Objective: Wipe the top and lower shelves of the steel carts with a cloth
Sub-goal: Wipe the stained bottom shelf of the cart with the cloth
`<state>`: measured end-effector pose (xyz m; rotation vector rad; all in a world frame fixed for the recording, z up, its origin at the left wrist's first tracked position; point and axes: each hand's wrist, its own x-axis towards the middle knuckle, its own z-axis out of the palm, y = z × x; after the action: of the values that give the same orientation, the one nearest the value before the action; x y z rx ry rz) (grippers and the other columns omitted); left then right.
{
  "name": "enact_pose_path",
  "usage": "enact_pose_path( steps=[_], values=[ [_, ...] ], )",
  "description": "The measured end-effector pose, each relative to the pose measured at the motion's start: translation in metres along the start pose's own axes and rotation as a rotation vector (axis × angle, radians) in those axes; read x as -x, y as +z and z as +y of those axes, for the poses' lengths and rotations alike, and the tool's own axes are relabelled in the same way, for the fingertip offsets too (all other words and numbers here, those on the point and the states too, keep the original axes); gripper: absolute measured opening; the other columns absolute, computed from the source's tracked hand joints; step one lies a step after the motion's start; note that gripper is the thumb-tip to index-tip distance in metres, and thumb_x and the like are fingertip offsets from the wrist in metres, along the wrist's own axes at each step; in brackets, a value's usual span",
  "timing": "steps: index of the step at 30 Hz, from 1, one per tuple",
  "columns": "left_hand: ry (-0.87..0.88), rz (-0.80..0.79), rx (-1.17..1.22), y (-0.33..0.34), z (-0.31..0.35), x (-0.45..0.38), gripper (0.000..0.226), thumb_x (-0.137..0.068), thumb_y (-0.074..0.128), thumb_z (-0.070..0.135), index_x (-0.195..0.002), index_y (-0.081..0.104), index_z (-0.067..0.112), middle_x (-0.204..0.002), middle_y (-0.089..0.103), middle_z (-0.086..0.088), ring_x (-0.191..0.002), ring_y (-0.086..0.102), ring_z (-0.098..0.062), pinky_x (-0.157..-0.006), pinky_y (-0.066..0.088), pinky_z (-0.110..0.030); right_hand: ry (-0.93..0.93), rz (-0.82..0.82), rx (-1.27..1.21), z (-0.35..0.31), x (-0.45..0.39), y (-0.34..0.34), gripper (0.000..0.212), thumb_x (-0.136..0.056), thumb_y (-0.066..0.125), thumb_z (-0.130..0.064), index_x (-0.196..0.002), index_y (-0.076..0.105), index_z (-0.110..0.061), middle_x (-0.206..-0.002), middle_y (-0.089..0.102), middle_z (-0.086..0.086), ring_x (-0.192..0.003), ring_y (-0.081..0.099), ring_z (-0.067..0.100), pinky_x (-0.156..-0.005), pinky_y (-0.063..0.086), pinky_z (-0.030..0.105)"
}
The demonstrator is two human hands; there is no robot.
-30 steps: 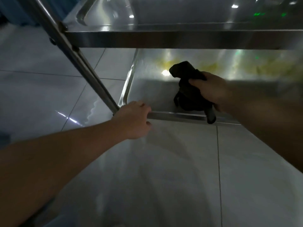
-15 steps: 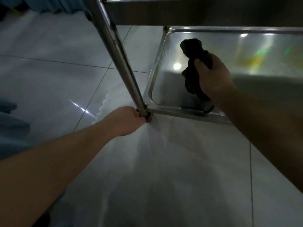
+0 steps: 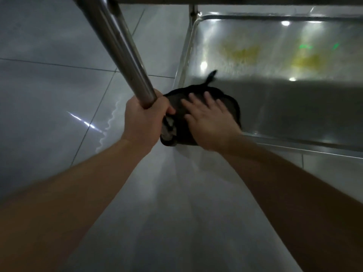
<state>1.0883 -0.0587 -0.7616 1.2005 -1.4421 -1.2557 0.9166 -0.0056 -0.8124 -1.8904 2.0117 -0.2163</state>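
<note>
Dark cloth [image 3: 231, 107] bunched on steel shelf's [image 3: 294, 107] corner

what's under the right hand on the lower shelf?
A dark cloth, pressed flat by the right hand at the near-left corner of the lower shelf. The steel beneath the cloth is covered, so its state there cannot be seen.

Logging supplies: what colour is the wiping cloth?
Black cloth, best seen in the head view.

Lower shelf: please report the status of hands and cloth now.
Left hand gripping cart leg. Right hand flat, pressing black cloth on near-left corner of lower shelf. Yellow stains farther back. Nothing in the way.
</note>
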Motion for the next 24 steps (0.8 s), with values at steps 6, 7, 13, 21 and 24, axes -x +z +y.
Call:
enact_pose_path(
  steps=[6, 7, 13, 21, 24],
  values=[
    [-0.021, 0.075, 0.032, 0.007, -0.008, -0.001, 0.014, -0.071, 0.063, 0.03, -0.059, 0.058, 0.034, -0.056, 0.054, 0.004, -0.059, 0.052, -0.026, -0.054, 0.044, -0.036, 0.677, 0.153, 0.009, 0.148, 0.085, -0.037, 0.072, -0.1, 0.013, -0.063, -0.167, 0.008, -0.039, -0.177, 0.003, -0.008, -0.163, 0.001, 0.03, -0.131, 0.005, 0.052],
    [-0.025, 0.077, 0.045, 0.008, -0.009, -0.001, 0.014, -0.071, 0.063, 0.03, -0.059, 0.058, 0.033, -0.056, 0.053, 0.004, -0.058, 0.05, -0.026, -0.054, 0.043, -0.036, 0.749, 0.153, -0.018, 0.158, 0.088, -0.041, 0.071, -0.1, 0.012, -0.063, -0.167, 0.004, -0.04, -0.177, -0.001, -0.009, -0.163, -0.003, 0.029, -0.13, 0.002, 0.053],
    [-0.015, 0.097, 0.08, 0.01, -0.006, -0.003, 0.014, -0.069, 0.063, 0.029, -0.058, 0.058, 0.034, -0.052, 0.049, 0.007, -0.051, 0.048, -0.018, -0.053, 0.044, -0.033, 0.69, 0.189, -0.034, 0.097, 0.003, -0.033, 0.069, -0.106, 0.018, -0.052, -0.169, 0.005, -0.028, -0.178, -0.001, -0.002, -0.162, -0.005, 0.037, -0.129, 0.001, 0.054],
    [0.007, 0.065, 0.039, 0.01, 0.0, -0.003, 0.015, -0.071, 0.064, 0.024, -0.058, 0.057, 0.028, -0.054, 0.05, 0.001, -0.053, 0.049, -0.021, -0.055, 0.045, -0.034, -0.077, -0.036, 0.088, -0.033, -0.091, -0.015, 0.063, -0.11, 0.025, -0.048, -0.169, 0.012, -0.029, -0.178, 0.002, -0.003, -0.162, -0.007, 0.035, -0.128, 0.001, 0.052],
    [0.034, 0.018, 0.065, 0.009, -0.003, 0.0, 0.021, -0.078, 0.064, 0.018, -0.061, 0.059, 0.03, -0.055, 0.052, 0.004, -0.052, 0.051, -0.017, -0.056, 0.048, -0.033, -0.27, -0.063, 0.125, -0.029, -0.045, -0.004, 0.062, -0.11, 0.026, -0.049, -0.168, 0.018, -0.031, -0.177, 0.01, -0.006, -0.163, -0.003, 0.029, -0.13, 0.006, 0.05]
  ],
)
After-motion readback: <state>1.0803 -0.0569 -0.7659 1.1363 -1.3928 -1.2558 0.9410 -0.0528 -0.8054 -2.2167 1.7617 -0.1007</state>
